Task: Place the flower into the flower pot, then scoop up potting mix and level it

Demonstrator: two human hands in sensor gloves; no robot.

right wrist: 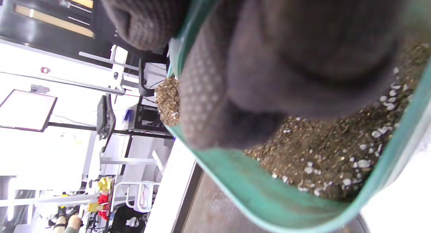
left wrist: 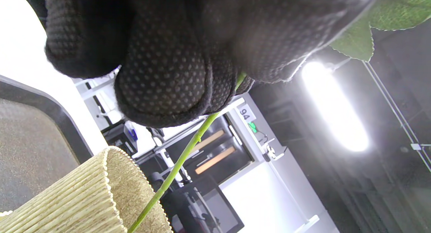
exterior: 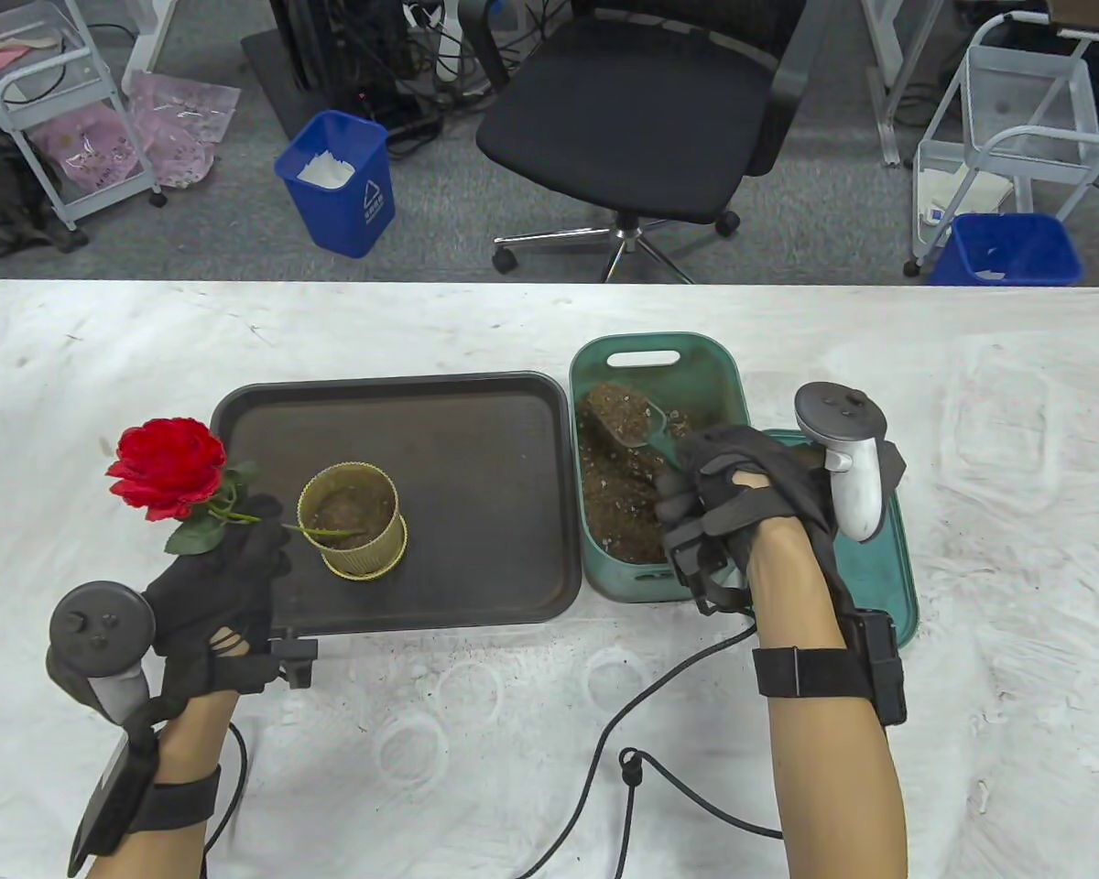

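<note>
A red rose (exterior: 167,468) with green leaves leans left, its thin stem (exterior: 316,530) running into the ribbed yellow flower pot (exterior: 353,521) on the dark tray (exterior: 421,412). My left hand (exterior: 229,572) pinches the stem (left wrist: 188,148) just left of the pot (left wrist: 84,199). My right hand (exterior: 728,508) grips the handle of a green scoop (exterior: 646,428) heaped with potting mix (exterior: 618,410), held over the green bin (exterior: 728,366) of mix (right wrist: 323,155). The scoop's load (right wrist: 166,100) shows beyond the gloved fingers (right wrist: 202,101).
The green bin's lid (exterior: 884,568) lies under my right wrist. A black cable (exterior: 641,705) crosses the white table in front. An office chair (exterior: 641,110) and blue waste bins (exterior: 339,183) stand beyond the far edge.
</note>
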